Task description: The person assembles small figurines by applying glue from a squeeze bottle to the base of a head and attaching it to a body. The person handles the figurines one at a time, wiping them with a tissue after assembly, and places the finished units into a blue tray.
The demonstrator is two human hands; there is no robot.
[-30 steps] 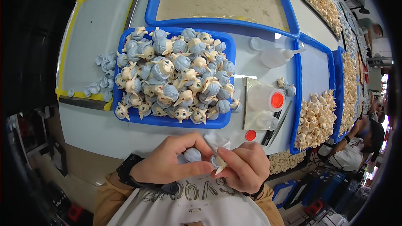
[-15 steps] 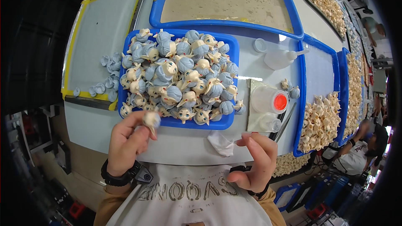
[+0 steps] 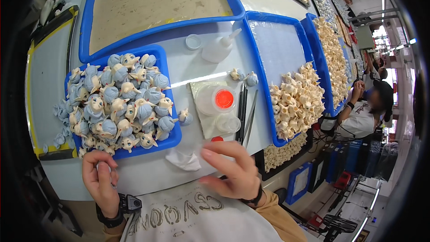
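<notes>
My left hand (image 3: 101, 181) is closed, its fingers curled round a doll head at the near edge of a blue tray (image 3: 174, 135). Only a sliver of that head shows between the fingers. Piled in the tray are many doll heads (image 3: 127, 101) with pale blue hair, pointed ears and painted faces. My right hand (image 3: 235, 172) hovers over the table's near edge, fingers apart and slightly blurred, holding nothing. A crumpled white cloth (image 3: 184, 160) lies just left of it. Beyond its fingertips sits a small red cap (image 3: 217, 139).
A clear tub with red contents (image 3: 224, 99) and a clear cup (image 3: 227, 124) stand on a pad. Beside them lie dark tweezers (image 3: 250, 118). Farther back is a white squeeze bottle (image 3: 217, 50). Another blue tray holds cream parts (image 3: 298, 103). A co-worker (image 3: 363, 116) sits at right.
The view has swung right, so the tray appears farther left. My left hand has turned, and its fingers now mostly hide the doll head. My right hand has turned and stretched leftward, fingers apart.
</notes>
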